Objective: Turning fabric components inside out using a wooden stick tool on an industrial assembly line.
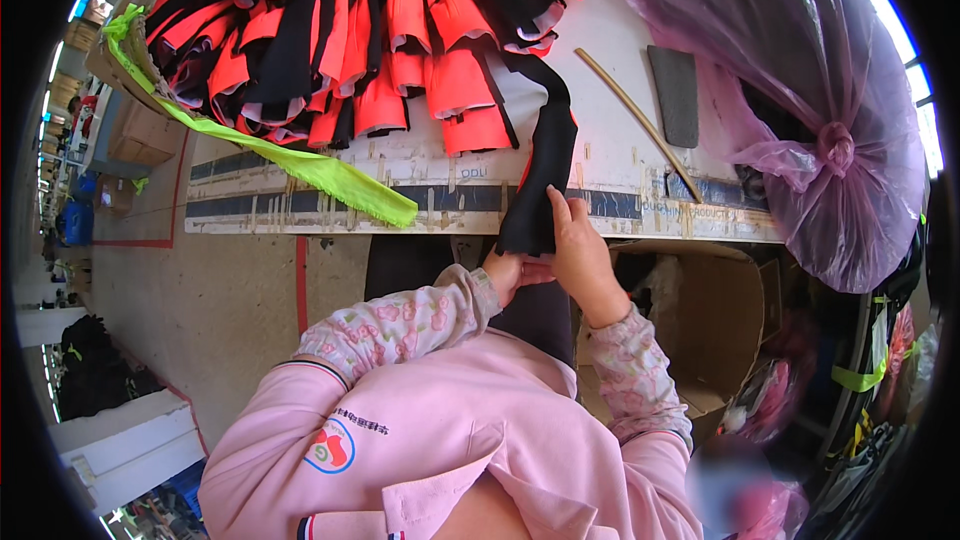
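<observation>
A long black fabric strip (541, 180) with a thin orange edge hangs over the front of the table, its far end reaching the heap of cut pieces. My right hand (583, 258) pinches the right side of its near end, index finger lying along the black cloth. Beneath that same end is my left hand (507, 275), closed around its lower edge, its fingertips partly hidden by the cloth. Orange and black fabric pieces (462, 90), folded and bundled, are heaped at the far left of the table.
A neon yellow-green strip (300, 160) trails across the table's left front. To the right lie a wooden stick (640, 127), a grey flat block (674, 97) and a knotted purple plastic bag (840, 200). An open cardboard box (715, 315) stands below the table edge.
</observation>
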A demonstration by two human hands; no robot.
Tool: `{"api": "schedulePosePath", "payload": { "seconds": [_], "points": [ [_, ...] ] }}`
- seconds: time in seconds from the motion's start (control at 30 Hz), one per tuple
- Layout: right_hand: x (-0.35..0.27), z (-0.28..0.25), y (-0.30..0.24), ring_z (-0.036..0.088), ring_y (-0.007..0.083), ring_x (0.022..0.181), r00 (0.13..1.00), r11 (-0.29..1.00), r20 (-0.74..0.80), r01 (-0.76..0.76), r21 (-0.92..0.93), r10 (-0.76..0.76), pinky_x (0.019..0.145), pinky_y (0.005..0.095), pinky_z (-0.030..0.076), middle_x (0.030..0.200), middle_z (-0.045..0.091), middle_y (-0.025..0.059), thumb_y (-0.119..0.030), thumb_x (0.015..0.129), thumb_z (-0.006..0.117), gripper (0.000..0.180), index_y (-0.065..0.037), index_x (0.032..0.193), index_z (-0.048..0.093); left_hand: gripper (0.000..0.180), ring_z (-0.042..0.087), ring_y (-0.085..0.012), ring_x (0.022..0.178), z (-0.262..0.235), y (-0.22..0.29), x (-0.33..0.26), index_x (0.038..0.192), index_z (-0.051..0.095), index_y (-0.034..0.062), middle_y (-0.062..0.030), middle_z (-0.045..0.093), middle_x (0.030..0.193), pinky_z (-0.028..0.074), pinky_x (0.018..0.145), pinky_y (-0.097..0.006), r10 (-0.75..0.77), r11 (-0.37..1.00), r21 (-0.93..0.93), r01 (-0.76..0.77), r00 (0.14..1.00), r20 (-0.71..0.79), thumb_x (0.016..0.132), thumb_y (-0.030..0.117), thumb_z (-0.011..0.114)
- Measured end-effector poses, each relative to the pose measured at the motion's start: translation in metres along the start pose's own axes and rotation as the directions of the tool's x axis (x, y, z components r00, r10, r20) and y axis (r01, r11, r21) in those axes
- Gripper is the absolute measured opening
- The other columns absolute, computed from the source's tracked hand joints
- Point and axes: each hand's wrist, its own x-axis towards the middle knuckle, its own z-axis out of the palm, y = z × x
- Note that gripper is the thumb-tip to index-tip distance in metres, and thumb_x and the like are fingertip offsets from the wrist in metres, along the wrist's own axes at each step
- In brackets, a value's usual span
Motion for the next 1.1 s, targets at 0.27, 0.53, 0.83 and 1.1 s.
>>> {"api": "schedulePosePath", "payload": {
  "seconds": [0.27, 0.53, 0.83, 1.1],
  "points": [
    [0.057, -0.022, -0.030, 0.028, 0.0358, 0.129, 0.959, 0.967, -0.192, 0.170, -0.189, -0.206, 0.106, 0.0429, 0.023, 0.137, 0.032, 0.0242, -0.047, 0.079, 0.058, 0.080, 0.004, 0.133, 0.030, 0.028, 0.065, -0.0331, 0.080, 0.000, -0.014, 0.002, 0.113, 0.047, -0.0003, -0.0217, 0.060, 0.097, 0.054, 0.076, -0.039, 0.050, 0.999, 0.010, -0.051, 0.999, 0.011, 0.095, 0.013, 0.031],
    [0.089, 0.048, 0.021, 0.023, 0.0332, 0.133, 0.949, 0.933, -0.202, 0.171, -0.317, -0.243, 0.108, 0.0423, 0.017, 0.140, 0.030, 0.0219, -0.057, 0.081, 0.047, 0.082, 0.006, 0.132, 0.032, 0.023, 0.063, -0.0289, 0.084, 0.008, -0.009, -0.001, 0.111, 0.050, 0.0026, -0.0144, 0.060, 0.098, 0.052, 0.080, -0.040, 0.031, 0.999, -0.011, -0.031, 0.999, 0.020, 0.092, 0.015, 0.045],
    [0.102, 0.051, 0.023, 0.025, 0.0300, 0.133, 0.927, 0.917, -0.233, 0.206, -0.341, -0.295, 0.109, 0.0426, 0.016, 0.138, 0.034, 0.0206, -0.057, 0.081, 0.046, 0.079, 0.005, 0.130, 0.038, 0.038, 0.065, -0.0265, 0.078, 0.002, 0.009, 0.000, 0.101, 0.056, -0.0013, -0.0150, 0.064, 0.096, 0.051, 0.076, -0.038, -0.056, 0.998, 0.035, 0.053, 0.994, 0.095, 0.093, 0.034, 0.045],
    [0.100, -0.002, 0.048, 0.043, 0.0331, 0.117, 0.895, 0.974, -0.420, 0.205, 0.091, -0.149, 0.099, 0.0423, 0.033, 0.121, 0.050, 0.0177, -0.024, 0.081, 0.059, 0.042, -0.004, 0.118, 0.051, 0.027, 0.063, -0.0287, 0.086, 0.004, 0.003, 0.003, 0.108, 0.052, 0.0065, -0.0132, 0.061, 0.097, 0.049, 0.084, -0.041, 0.008, 1.000, 0.029, -0.011, 0.996, 0.091, 0.094, 0.027, 0.043]
  ]
}}
